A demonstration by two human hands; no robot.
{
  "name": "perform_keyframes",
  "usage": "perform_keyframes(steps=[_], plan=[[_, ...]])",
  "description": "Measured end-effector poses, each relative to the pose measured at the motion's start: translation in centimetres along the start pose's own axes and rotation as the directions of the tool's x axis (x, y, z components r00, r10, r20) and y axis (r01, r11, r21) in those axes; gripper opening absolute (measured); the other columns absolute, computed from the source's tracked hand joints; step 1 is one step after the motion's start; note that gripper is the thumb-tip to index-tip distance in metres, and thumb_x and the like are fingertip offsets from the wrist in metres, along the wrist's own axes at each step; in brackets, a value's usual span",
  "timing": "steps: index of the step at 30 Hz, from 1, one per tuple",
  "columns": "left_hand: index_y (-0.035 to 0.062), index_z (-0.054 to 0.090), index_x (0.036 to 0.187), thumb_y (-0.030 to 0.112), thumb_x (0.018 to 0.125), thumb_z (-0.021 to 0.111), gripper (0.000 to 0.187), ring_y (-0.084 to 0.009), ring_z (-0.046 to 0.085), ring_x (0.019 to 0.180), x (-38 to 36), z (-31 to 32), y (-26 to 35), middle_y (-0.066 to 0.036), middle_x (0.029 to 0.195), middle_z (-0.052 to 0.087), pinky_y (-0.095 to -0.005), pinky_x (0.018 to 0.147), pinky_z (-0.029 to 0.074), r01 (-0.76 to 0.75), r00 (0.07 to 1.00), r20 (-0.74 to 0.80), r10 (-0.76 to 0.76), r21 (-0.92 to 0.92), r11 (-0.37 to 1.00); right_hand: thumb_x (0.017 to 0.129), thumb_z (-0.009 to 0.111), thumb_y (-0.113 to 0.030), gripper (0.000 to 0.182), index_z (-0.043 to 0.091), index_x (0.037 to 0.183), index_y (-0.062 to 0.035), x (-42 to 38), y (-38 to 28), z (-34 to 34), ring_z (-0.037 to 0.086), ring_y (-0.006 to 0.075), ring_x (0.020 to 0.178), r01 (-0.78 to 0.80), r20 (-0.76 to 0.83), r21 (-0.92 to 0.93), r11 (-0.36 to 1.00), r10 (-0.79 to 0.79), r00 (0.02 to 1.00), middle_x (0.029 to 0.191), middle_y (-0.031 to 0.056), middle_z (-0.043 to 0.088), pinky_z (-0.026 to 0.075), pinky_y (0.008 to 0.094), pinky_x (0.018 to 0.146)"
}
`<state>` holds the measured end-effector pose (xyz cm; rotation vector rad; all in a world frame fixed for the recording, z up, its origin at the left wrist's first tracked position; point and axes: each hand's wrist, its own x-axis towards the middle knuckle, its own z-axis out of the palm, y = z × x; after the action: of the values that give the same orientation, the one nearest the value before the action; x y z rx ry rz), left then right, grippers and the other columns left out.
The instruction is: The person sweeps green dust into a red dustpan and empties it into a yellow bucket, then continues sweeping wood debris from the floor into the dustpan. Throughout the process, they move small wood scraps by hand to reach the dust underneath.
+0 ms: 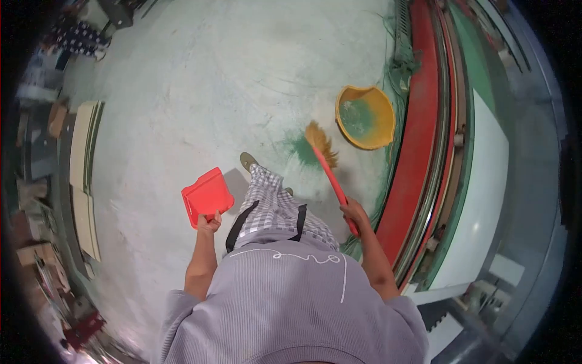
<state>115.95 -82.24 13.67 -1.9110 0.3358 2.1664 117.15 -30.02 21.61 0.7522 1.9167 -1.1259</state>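
Observation:
My left hand (209, 222) grips the handle of a red plastic dustpan (207, 195), held off the floor beside my left leg. My right hand (354, 213) is closed around the red handle of a small broom (330, 173). Its tan bristles (319, 141) rest on the concrete floor at a patch of green dust (302, 150). A yellow basin (365, 117) with green powder inside stands on the floor just beyond the bristles.
A long red and green machine (424, 158) runs along my right side, with a white panel (482, 200) beyond it. Stacked boards (85, 176) lie on the left. Another person (76, 36) is at the far upper left. Pale concrete floor (200, 91) stretches ahead.

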Motion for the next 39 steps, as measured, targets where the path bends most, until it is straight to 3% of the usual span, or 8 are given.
perform_keyframes(steps=[4,15,18,23,28,33,38,39], plan=[[0.0000,0.043,0.093,0.021,0.071,0.039,0.031,-0.0269,0.058,0.068,0.0,-0.3,0.1,-0.017,0.079,0.055,-0.0338,0.060,0.044,-0.102,0.976,-0.206,0.069,-0.155,0.983,0.069,0.046,-0.015,0.027,0.042,0.092,-0.0014,-2.6,-2.5,-3.7,0.051,0.0174,0.048,0.087,0.032,-0.122,0.989,-0.084,0.996,0.061,0.0093,0.049,0.042,0.0291,0.043],[0.0021,0.041,0.092,0.020,0.070,0.038,0.029,-0.0272,0.058,0.072,1.1,0.4,0.3,-0.018,0.083,0.054,-0.0349,0.062,0.042,-0.123,0.990,0.060,0.126,-0.055,0.991,0.066,0.047,-0.013,0.028,0.042,0.092,-0.0050,10.1,-6.8,0.1,0.056,0.0261,0.055,0.139,-0.161,-0.671,0.728,-0.326,0.931,0.065,0.0143,0.055,0.046,0.0356,0.050],[0.0024,0.041,0.093,0.021,0.070,0.038,0.030,-0.0267,0.057,0.074,-0.1,2.4,-0.6,-0.017,0.084,0.054,-0.0352,0.065,0.042,-0.142,0.987,0.057,0.147,-0.085,0.986,0.069,0.051,-0.024,0.035,0.042,0.098,-0.0062,11.5,-7.7,0.1,0.053,0.0363,0.079,0.093,-0.062,-0.739,0.667,-0.205,0.977,0.083,0.0205,0.055,0.041,0.0429,0.068],[0.0022,0.043,0.093,0.023,0.071,0.039,0.031,-0.0256,0.056,0.079,0.8,0.3,-1.1,-0.016,0.084,0.054,-0.0365,0.071,0.040,-0.173,0.981,0.068,0.181,-0.116,0.978,0.071,0.048,-0.025,0.034,0.043,0.101,-0.0085,6.9,-5.5,-1.5,0.054,0.0348,0.077,0.205,0.080,-0.779,0.593,-0.230,0.970,0.078,0.0193,0.056,0.040,0.0432,0.070],[0.0034,0.045,0.090,0.023,0.072,0.036,0.028,-0.0244,0.057,0.076,2.0,-3.0,-1.6,-0.014,0.085,0.055,-0.0377,0.076,0.038,-0.169,0.985,-0.056,0.166,-0.044,0.985,0.071,0.051,-0.017,0.047,0.036,0.115,-0.0084,-2.0,-7.3,-1.1,0.052,0.0176,0.049,0.233,0.113,-0.569,0.789,-0.206,0.972,0.061,0.0096,0.052,0.042,0.0307,0.043],[0.0028,0.041,0.095,0.024,0.072,0.037,0.032,-0.0265,0.057,0.077,1.5,-3.6,-1.7,-0.015,0.090,0.054,-0.0374,0.076,0.038,-0.167,0.983,-0.088,0.161,-0.066,0.984,0.077,0.050,-0.023,0.037,0.038,0.110,-0.0109,-3.9,-10.6,3.5,0.044,0.0105,0.044,0.081,0.280,0.181,0.980,-0.130,0.951,0.059,-0.0002,0.045,0.038,0.0227,0.039],[0.0014,0.038,0.097,0.021,0.068,0.039,0.034,-0.0286,0.057,0.079,1.7,-1.2,-1.9,-0.016,0.090,0.053,-0.0400,0.079,0.037,-0.114,0.993,-0.025,0.112,-0.308,0.944,0.079,0.050,-0.025,0.024,0.040,0.089,-0.0052,6.2,-13.7,8.1,0.043,0.0072,0.047,-0.288,0.541,0.657,0.697,-0.170,0.824,0.059,-0.0006,0.041,0.038,0.0175,0.040],[0.0015,0.039,0.096,0.020,0.067,0.039,0.035,-0.0291,0.057,0.080,2.4,-1.4,-2.1,-0.016,0.090,0.054,-0.0407,0.079,0.037,-0.101,0.993,0.025,0.118,-0.352,0.931,0.080,0.048,-0.022,0.023,0.039,0.090,-0.0033,8.4,-14.3,9.0,0.042,0.0068,0.050,-0.442,0.584,0.746,0.498,-0.171,0.794,0.063,0.0006,0.041,0.038,0.0175,0.042]])
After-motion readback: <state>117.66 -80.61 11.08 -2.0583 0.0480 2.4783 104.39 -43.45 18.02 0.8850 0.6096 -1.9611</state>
